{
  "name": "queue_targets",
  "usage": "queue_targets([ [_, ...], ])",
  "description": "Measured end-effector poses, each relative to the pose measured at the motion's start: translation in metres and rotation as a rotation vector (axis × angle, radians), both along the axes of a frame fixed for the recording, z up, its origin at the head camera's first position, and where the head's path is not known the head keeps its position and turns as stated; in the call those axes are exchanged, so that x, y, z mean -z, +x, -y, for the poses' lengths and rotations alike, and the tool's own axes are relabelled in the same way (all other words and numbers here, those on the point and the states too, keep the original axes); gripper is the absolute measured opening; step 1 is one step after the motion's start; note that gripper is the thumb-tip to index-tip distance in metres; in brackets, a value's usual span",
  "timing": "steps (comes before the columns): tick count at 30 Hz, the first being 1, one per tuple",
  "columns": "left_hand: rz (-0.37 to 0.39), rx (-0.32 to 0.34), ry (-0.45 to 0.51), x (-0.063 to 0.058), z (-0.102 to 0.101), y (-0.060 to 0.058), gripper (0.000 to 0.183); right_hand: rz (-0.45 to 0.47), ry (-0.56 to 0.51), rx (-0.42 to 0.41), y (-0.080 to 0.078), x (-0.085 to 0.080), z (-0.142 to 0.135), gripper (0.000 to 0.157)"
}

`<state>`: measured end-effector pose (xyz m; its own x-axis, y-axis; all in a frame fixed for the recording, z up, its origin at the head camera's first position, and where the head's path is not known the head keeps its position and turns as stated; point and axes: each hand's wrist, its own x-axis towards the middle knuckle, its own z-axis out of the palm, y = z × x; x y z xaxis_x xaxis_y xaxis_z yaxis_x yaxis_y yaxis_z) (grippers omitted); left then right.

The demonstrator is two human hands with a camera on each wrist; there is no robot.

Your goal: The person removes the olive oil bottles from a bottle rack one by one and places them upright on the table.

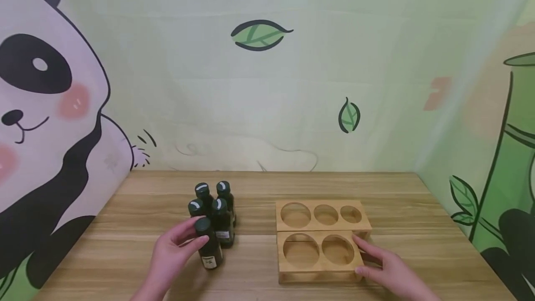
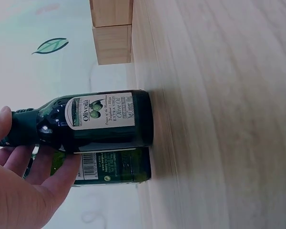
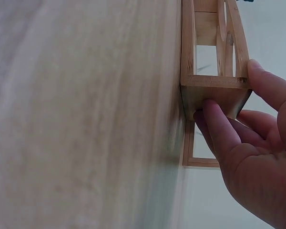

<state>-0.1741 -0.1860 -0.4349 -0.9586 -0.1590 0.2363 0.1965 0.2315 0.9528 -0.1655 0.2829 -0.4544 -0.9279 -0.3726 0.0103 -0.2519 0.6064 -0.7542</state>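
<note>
On the left side of the table, my left hand (image 1: 169, 252) pinches a dark green olive oil bottle (image 1: 210, 247) by its capped neck, between thumb and fingers. The bottle is nearly upright; in the left wrist view its "Olivoilà" label (image 2: 102, 112) faces the camera. Several similar dark bottles (image 1: 223, 222) stand grouped just behind it, partly hidden. To the right lies a wooden holder (image 1: 319, 271) with two large round holes in its front row and three of differing sizes at the back. My right hand (image 1: 390, 271) grips the front row's right end (image 3: 217, 98), thumb and fingers against it.
The wood-grain table (image 1: 251, 273) runs back to a pale green cloth backdrop (image 1: 200, 68) printed with leaves and a panda. Printed side walls rise at left and right. A stretch of table separates the bottles from the holder.
</note>
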Motion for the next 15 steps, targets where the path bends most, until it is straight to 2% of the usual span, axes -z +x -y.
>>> queue_targets([
  [9, 0.003, 0.023, -0.05, 0.0017, 0.0031, -0.0008, 0.047, -0.004, 0.008, 0.014, -0.0012, -0.0003, -0.0006, 0.072],
  [15, 0.017, 0.054, -0.108, -0.0003, 0.0079, 0.0012, 0.052, 0.02, -0.113, 0.005, -0.0008, -0.0009, -0.0008, 0.069],
])
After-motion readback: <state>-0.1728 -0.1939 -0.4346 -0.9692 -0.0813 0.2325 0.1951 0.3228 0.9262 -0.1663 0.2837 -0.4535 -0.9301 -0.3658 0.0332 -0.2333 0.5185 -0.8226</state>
